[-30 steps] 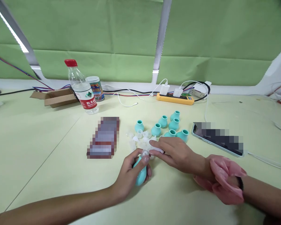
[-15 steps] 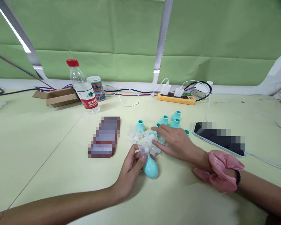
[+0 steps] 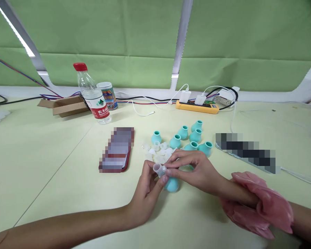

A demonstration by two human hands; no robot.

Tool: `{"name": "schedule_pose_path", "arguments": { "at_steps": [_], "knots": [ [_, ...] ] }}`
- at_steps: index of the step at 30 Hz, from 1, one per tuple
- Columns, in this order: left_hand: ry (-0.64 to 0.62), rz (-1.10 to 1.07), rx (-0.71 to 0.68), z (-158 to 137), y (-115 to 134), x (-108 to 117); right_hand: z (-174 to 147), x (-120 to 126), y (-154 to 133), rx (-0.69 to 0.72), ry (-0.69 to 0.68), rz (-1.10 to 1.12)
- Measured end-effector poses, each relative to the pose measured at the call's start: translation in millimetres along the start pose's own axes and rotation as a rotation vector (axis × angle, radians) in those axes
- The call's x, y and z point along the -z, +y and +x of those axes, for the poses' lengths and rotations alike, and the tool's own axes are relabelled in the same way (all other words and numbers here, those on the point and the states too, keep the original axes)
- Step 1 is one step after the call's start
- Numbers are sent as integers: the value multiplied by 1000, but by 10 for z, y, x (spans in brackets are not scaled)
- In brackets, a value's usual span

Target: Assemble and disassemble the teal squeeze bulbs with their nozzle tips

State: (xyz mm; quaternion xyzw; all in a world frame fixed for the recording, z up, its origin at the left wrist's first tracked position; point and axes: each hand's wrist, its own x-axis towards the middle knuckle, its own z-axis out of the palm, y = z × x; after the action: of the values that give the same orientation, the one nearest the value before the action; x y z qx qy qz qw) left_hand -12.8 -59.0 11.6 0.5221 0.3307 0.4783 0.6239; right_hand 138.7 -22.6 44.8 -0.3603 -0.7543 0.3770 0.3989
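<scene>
My left hand [image 3: 146, 195] is closed around the neck of a turquoise bulb [image 3: 172, 185] just above the table. A translucent white fitting [image 3: 159, 169] with a round open end sits at the bulb's neck. From the right, my right hand [image 3: 197, 169] pinches the side of this fitting between thumb and fingers. Whether the fitting is seated on the neck is hidden by my fingers. Just beyond my hands lies a pile of translucent white fittings [image 3: 160, 159]. Several turquoise bulbs [image 3: 175, 142] stand with open necks up behind the pile.
A red-cased phone [image 3: 116, 149] lies to the left, another phone [image 3: 246, 152] to the right. At the back are a water bottle [image 3: 100, 107], a can [image 3: 109, 97], a cardboard box [image 3: 69, 107] and a yellow power strip [image 3: 197, 107] with cables. A pink scrunchie [image 3: 259, 204] circles my right wrist.
My right hand has come from above the white pile to the bulb's neck and closed on the fitting there. My left hand still holds the bulb, now tilted somewhat differently.
</scene>
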Motion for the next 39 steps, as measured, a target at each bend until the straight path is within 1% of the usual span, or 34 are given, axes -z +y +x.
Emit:
{"name": "schedule_pose_path", "arguments": {
  "at_steps": [4, 9, 12, 14, 16, 17, 19, 23, 26, 28, 32, 34, 35, 37, 39],
  "knots": [
    [-26, 57, -80, -38, -27, 6, -46, -16, -49, -117, 24, 44],
    [-40, 155, -196, -67, -62, 39, -106, -64, -76, -285, 20, 239],
    [-54, 187, -287, -62, -86, 52, -118, -88, -90, -322, 10, 376],
    [-67, 167, -345, -55, -104, 54, -112, -92, -99, -339, -10, 469],
    [-73, 146, -370, -49, -120, 55, -96, -83, -107, -352, -16, 508],
    [-72, 147, -373, -46, -126, 56, -85, -73, -111, -346, -16, 493],
    [-70, 171, -392, -43, -135, 60, -61, -42, -121, -308, -43, 423],
    [-81, 258, -451, -44, -149, 78, -24, 40, -144, -233, -147, 243],
    [-76, 328, -462, -43, -156, 93, -21, 80, -139, -198, -137, 114],
    [-67, 367, -472, -42, -157, 99, -28, 82, -124, -165, -123, 68],
    [-60, 402, -477, -41, -145, 95, -56, 30, -101, -40, -68, -19],
    [-38, 397, -449, -40, -136, 84, -70, -1, -105, 72, 1, -91],
    [-19, 395, -431, -39, -132, 78, -75, -8, -110, 155, 43, -145],
    [30, 393, -407, -39, -126, 65, -76, 7, -125, 344, 138, -301],
    [70, 381, -397, -42, -124, 55, -58, 67, -134, 482, 245, -485]
  ]
}}
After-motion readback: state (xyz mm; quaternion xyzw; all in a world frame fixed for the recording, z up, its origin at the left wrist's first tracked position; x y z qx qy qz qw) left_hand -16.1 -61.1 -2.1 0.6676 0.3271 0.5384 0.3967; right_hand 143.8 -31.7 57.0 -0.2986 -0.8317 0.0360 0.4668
